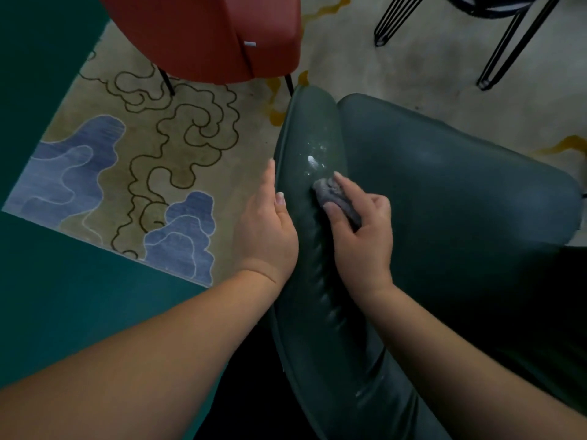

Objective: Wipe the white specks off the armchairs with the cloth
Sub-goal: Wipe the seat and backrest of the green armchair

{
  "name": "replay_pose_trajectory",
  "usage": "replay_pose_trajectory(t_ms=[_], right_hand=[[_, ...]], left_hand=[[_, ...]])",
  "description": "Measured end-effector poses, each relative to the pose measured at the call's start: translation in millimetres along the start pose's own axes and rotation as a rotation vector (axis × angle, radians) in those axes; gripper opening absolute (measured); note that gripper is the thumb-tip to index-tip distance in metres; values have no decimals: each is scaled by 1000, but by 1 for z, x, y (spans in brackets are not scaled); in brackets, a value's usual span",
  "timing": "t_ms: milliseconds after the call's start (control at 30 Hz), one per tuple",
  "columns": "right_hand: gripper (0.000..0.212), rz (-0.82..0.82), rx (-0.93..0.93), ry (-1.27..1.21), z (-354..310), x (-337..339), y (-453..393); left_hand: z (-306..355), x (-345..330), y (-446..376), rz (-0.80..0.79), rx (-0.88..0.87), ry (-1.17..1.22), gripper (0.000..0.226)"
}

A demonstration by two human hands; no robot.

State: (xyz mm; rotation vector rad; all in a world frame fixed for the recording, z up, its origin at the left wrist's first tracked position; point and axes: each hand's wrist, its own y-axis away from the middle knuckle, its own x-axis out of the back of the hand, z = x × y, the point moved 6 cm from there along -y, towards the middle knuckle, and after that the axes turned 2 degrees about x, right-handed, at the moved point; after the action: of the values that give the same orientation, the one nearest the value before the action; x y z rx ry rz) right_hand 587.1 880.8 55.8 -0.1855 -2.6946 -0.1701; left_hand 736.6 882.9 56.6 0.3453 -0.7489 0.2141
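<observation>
Teal flooring (47,312) borders a patterned rug (133,160) with blue cloud shapes, left of the green armchair (444,201). Red armchair (203,33): beyond the green armchair's arm, on thin dark legs. Left hand (270,230): grip loosely open, fingers straight along the outer edge of the green armchair's padded arm, thumb on top, holding nothing. White specks (313,157): scattered on the top of that arm, just beyond the cloth. Cloth (336,198): grey, bunched, pressed on the arm beside the seat cushion. Right hand (359,227): grip closed round the cloth, fingertips curled over it. Black wire chair legs (508,42): beyond the green armchair's seat, to the right.
</observation>
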Motion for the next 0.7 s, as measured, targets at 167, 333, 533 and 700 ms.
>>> replay_pose_trajectory(t_ms=[167, 333, 533, 700], right_hand=[[37, 112, -130, -31, 7, -6, -52], [39, 34, -47, -6, -1, -8, -41], [37, 42, -99, -40, 4, -6, -45], [35, 100, -171, -119, 2, -20, -95]], left_hand=[[0, -1, -1, -13, 13, -13, 51], [-2, -2, 0, -12, 5, -18, 51], [-2, -4, -1, -20, 3, -25, 51], [-2, -3, -2, -14, -11, -25, 51]])
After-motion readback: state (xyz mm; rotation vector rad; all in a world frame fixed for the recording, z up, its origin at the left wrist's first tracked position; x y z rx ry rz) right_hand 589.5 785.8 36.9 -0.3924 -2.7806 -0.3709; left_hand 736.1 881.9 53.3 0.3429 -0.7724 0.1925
